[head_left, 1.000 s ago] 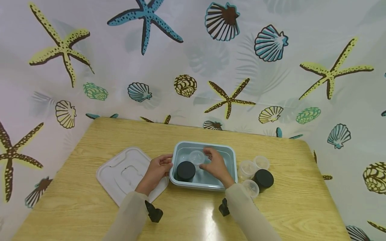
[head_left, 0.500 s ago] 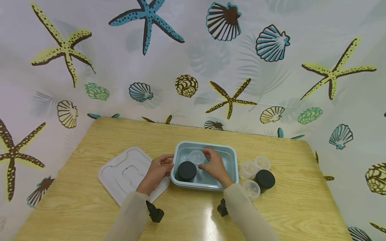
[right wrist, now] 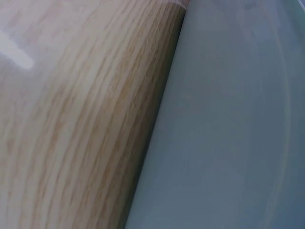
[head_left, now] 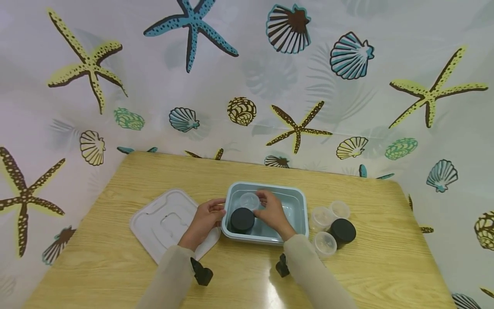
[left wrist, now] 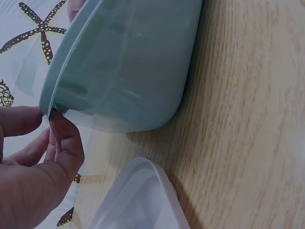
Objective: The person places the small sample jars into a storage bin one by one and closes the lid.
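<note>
A light blue rectangular plastic container (head_left: pixel 291 229) stands in the middle of the table. My left hand (head_left: pixel 204 219) pinches its left rim; in the left wrist view the thumb and index finger (left wrist: pixel 66 138) meet at the rim (left wrist: pixel 57 83). Inside, at the far left, sits a small clear round cup (head_left: pixel 248 201). My right hand (head_left: pixel 273 212) reaches in and holds this cup from its right side, thumb toward the front. A black-topped round jar (head_left: pixel 242 219) stands in the near left corner. The right wrist view shows only the container's outer wall (right wrist: pixel 209 124) and table; that hand is hidden there.
A pale rectangular lid (head_left: pixel 150 227) lies left of the container, partly under the left forearm. Right of the container stand several clear round cups (head_left: pixel 325 243) and another black-topped jar (head_left: pixel 343 231). A patterned curtain (head_left: pixel 216 77) hangs behind the table (head_left: pixel 378 257).
The clear cup has shifted slightly left inside the container, with my right hand following it. My left hand stays at the rim. The head view has turned slightly left.
</note>
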